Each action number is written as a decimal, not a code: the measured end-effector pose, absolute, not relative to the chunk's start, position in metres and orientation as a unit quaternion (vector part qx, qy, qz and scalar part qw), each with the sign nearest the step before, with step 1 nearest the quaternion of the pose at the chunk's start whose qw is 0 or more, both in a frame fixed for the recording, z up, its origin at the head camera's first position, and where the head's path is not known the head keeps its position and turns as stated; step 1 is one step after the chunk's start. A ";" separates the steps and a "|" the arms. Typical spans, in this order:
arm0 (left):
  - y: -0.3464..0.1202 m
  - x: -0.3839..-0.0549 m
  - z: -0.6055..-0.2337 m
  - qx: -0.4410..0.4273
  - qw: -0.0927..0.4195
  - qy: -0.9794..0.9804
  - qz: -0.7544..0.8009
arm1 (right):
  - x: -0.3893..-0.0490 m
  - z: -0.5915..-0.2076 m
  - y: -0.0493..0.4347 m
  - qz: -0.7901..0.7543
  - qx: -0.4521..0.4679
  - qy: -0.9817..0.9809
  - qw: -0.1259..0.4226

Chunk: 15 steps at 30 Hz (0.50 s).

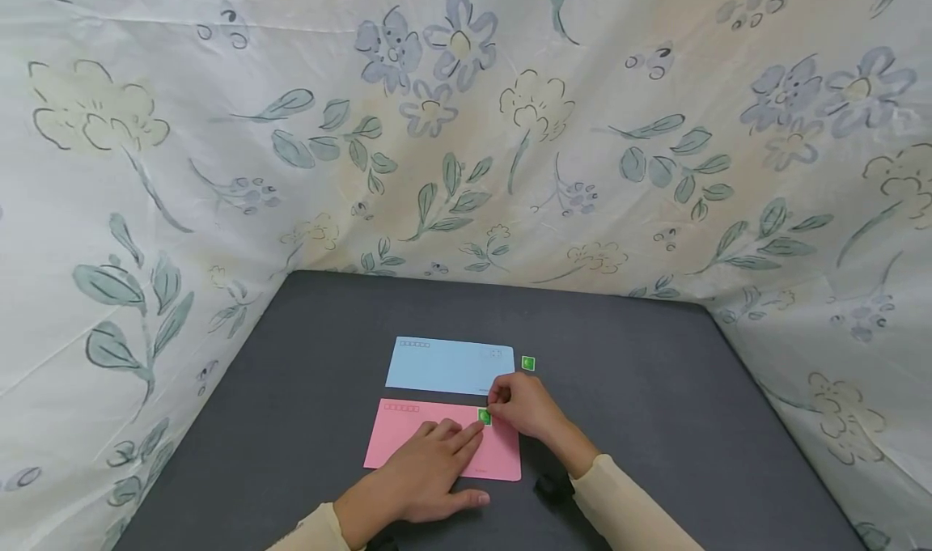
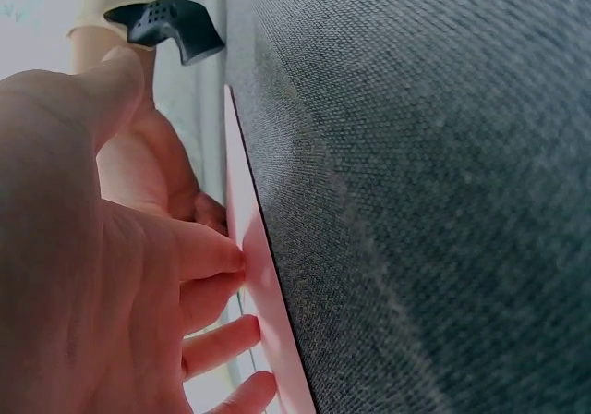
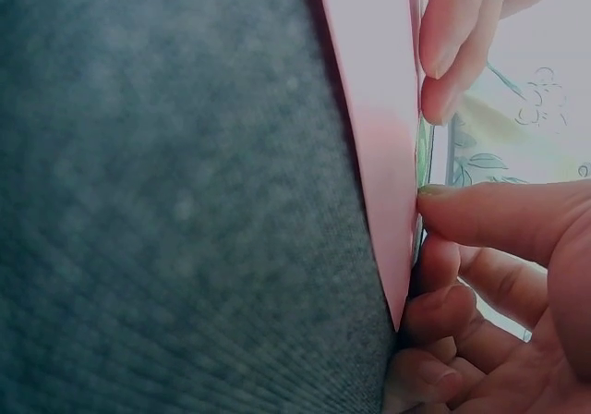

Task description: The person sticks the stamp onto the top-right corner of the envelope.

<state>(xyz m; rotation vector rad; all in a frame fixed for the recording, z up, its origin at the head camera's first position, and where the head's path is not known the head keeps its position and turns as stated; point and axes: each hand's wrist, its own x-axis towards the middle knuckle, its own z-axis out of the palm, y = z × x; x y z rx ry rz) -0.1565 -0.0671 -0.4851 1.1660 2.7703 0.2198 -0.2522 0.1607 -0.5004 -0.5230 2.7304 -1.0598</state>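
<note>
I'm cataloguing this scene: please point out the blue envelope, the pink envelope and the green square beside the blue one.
Blue envelope [image 1: 447,366], head view, middle of its face.
Pink envelope [image 1: 437,411], head view, upper middle part.
Green square [image 1: 527,363], head view, its centre.

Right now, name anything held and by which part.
Left hand: nothing, resting on the pink envelope. Right hand: touching the green stamp there at its right edge; any pinch is unclear.

No legible text or numbers.
</note>
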 end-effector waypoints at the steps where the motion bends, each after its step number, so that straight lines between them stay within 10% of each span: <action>1: -0.067 -0.156 -0.485 0.386 0.066 0.917 0.074 | -0.252 -0.500 0.161 -0.355 -0.175 0.915 0.083; 15: -0.070 -0.158 -0.484 0.384 0.080 0.916 0.085 | -0.253 -0.500 0.159 -0.356 -0.170 0.915 0.086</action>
